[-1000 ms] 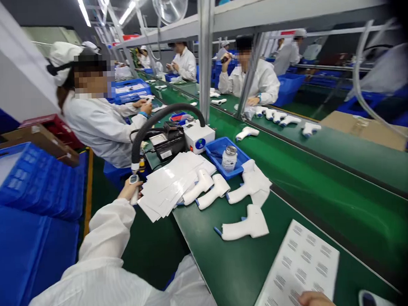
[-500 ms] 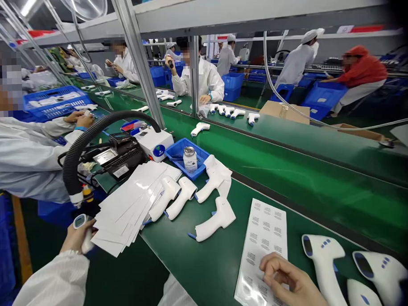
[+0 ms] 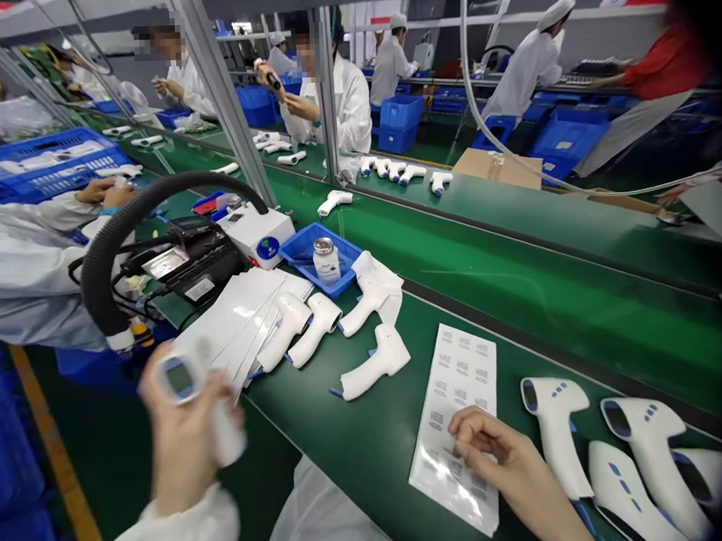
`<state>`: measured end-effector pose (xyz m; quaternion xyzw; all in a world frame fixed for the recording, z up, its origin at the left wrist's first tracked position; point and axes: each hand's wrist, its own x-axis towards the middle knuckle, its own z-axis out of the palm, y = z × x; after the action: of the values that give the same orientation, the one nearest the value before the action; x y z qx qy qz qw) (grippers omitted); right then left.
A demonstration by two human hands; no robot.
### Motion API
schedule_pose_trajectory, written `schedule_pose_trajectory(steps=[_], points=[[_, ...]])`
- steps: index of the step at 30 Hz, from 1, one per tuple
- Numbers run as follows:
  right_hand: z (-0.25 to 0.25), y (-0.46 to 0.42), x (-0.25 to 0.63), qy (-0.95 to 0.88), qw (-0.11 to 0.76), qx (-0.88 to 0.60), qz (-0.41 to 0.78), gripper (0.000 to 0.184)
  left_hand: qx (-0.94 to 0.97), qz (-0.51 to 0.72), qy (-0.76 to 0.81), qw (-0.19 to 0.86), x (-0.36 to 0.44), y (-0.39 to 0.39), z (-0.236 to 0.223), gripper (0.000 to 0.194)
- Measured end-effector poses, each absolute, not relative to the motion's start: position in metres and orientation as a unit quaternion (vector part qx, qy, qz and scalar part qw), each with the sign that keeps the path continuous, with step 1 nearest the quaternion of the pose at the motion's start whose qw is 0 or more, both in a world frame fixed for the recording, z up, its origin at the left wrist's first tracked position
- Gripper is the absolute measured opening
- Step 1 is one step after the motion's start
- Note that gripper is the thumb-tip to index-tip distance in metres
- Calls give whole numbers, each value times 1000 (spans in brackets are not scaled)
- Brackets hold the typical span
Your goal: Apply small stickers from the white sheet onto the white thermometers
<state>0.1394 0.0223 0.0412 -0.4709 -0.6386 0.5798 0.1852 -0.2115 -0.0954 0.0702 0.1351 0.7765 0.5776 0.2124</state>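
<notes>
My left hand (image 3: 181, 442) is closed around a white infrared thermometer (image 3: 228, 433), blurred by motion, its small grey screen facing me. It is raised in front of the bench edge. Over the sheet of printed labels (image 3: 468, 361) is my right hand (image 3: 503, 447), with thumb and fingertips curled together; whatever they pinch, if anything, I cannot make out. Left of the sheet lies a white thermometer (image 3: 376, 361) on its side, with several more behind it. Right of my right hand lie other thermometers (image 3: 556, 425) with dark screens and blue buttons.
White paper sheets (image 3: 229, 310) lie at the bench's left. Behind them are a blue tray (image 3: 294, 245) with a metal-capped bottle (image 3: 326, 262), a white box device (image 3: 259, 234) and a thick black hose (image 3: 131, 207). A green conveyor (image 3: 456, 275) runs beyond. Co-workers sit left and opposite.
My left hand has moved right and closer to me with the thermometer. My right hand stays over the label sheet, fingers still curled. The view has shifted slightly.
</notes>
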Motion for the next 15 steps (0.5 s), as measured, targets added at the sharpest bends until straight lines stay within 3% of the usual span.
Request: schedule_pose_trajectory(steps=[2,6,15], points=[[47,20,136,-653,184,-454,577,18,190,602,692,350,-150,-60,76,85],[56,13,139,-659,196,-434,582,18,277,542,577,544,-69,-16,75,84],[64,-3,159,-575,277,-457,620,23,338,428,491,679,-17,0,77,82]])
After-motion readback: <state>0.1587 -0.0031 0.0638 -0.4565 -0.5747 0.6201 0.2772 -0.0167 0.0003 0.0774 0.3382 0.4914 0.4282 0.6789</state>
